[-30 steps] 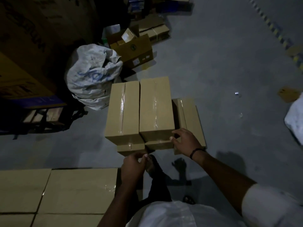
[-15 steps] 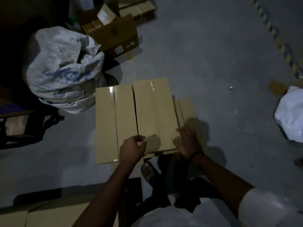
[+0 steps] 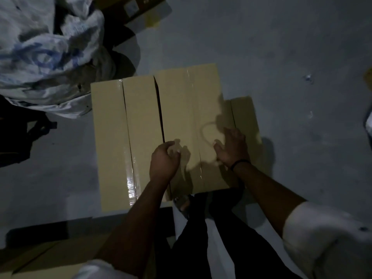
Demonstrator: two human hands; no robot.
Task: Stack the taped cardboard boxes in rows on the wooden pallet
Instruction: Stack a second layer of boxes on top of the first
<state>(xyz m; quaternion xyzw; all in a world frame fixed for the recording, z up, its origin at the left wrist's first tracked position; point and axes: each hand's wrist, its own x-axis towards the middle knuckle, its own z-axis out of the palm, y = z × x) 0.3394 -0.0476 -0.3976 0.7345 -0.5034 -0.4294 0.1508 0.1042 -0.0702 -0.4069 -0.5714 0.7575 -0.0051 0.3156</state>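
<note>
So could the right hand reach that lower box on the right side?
Probably yes: the right hand sits at the edge of the lower box, whose visible top is bare; nothing lies between them.

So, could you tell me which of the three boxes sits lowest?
The right box, by the right hand; the left box and middle box stand taller.
</note>
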